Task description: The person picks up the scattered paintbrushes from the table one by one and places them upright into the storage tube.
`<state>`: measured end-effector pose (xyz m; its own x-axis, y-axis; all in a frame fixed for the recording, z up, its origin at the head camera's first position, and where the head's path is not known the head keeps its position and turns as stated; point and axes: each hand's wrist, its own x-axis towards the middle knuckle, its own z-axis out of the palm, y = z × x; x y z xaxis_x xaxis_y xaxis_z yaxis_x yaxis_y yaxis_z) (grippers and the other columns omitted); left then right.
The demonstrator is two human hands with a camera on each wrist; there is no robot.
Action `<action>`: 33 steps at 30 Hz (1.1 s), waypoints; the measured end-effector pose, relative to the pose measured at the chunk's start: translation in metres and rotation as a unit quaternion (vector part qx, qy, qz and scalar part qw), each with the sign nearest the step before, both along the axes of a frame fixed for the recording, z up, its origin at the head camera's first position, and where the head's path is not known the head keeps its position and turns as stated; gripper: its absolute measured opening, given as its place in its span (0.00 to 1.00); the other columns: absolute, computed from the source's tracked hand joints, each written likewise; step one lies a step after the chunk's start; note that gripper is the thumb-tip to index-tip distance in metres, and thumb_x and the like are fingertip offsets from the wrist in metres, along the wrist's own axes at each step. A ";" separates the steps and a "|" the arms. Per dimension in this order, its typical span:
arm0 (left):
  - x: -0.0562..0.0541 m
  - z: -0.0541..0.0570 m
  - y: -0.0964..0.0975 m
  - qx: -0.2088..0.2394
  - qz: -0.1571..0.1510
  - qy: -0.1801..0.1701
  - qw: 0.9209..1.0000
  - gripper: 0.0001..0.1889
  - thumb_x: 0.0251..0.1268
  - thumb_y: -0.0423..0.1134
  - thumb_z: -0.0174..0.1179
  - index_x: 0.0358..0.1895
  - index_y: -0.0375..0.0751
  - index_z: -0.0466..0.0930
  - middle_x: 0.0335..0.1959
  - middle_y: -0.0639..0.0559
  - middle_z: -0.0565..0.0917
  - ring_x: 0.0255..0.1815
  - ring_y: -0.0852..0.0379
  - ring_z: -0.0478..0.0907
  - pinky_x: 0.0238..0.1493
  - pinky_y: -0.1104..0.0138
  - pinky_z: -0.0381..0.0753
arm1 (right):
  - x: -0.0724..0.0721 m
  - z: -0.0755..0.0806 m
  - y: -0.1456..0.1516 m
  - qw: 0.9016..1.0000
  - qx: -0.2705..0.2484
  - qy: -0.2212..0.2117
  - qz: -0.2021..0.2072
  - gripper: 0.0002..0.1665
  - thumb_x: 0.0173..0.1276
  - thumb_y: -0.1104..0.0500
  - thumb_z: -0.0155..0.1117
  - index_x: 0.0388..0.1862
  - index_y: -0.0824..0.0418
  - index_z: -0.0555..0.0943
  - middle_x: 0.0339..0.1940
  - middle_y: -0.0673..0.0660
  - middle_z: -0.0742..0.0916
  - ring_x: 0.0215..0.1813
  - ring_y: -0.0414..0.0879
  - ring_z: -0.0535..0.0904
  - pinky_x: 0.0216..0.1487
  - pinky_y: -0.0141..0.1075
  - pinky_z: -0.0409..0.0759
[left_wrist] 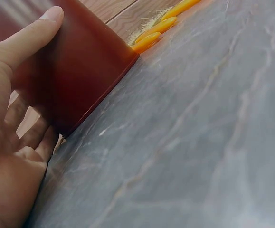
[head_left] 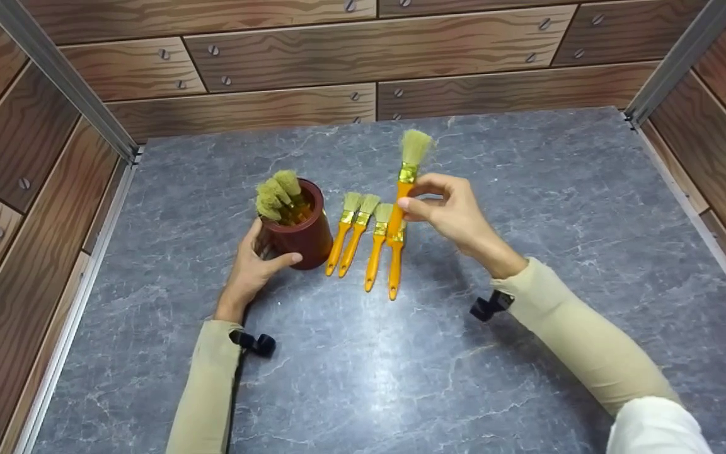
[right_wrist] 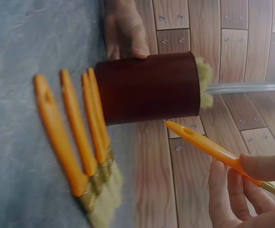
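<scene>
On the table stands a dark red-brown cup (head_left: 305, 243), upright, with several paintbrushes (head_left: 278, 194) in it, bristles up. My left hand (head_left: 246, 268) holds the cup at its left and near side, thumb across the front; its other fingers are partly hidden behind the cup. To the right, my right hand (head_left: 454, 211) pinches a paintbrush (head_left: 408, 171) by its orange handle between thumb and fingers. That brush is raised above the table, bristles upward, with its handle end (right_wrist: 189, 135) pointing toward the cup in the right wrist view.
Several more orange-handled paintbrushes (head_left: 355, 236) lie in a row between the cup and my right hand, bristles away from me. The raised brush overlaps the rightmost one. Wood-patterned walls (head_left: 375, 53) bound the grey marbled table (head_left: 350, 366) at the back and sides.
</scene>
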<state>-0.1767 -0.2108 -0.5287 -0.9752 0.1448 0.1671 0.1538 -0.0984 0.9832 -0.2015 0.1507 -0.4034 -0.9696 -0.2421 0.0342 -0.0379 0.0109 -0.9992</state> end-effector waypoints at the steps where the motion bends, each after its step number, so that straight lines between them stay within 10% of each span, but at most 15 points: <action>1: 0.000 -0.001 0.000 -0.001 0.001 0.001 1.000 0.53 0.60 0.26 0.78 0.86 0.52 0.59 0.79 0.47 0.73 0.80 0.48 0.71 0.78 0.62 0.74 | 0.000 0.002 -0.003 1.000 -0.001 0.006 0.002 0.15 0.71 0.72 0.72 0.54 0.75 0.84 0.45 0.61 0.87 0.44 0.52 0.92 0.52 0.46 0.92; 33: 0.000 -0.001 0.000 -0.001 0.004 -0.006 1.000 0.52 0.59 0.28 0.79 0.85 0.55 0.60 0.78 0.50 0.75 0.78 0.49 0.72 0.77 0.60 0.75 | -0.028 0.049 -0.106 0.986 0.047 0.161 -0.005 0.08 0.70 0.62 0.77 0.46 0.64 0.90 0.42 0.59 0.93 0.40 0.50 0.93 0.46 0.40 0.92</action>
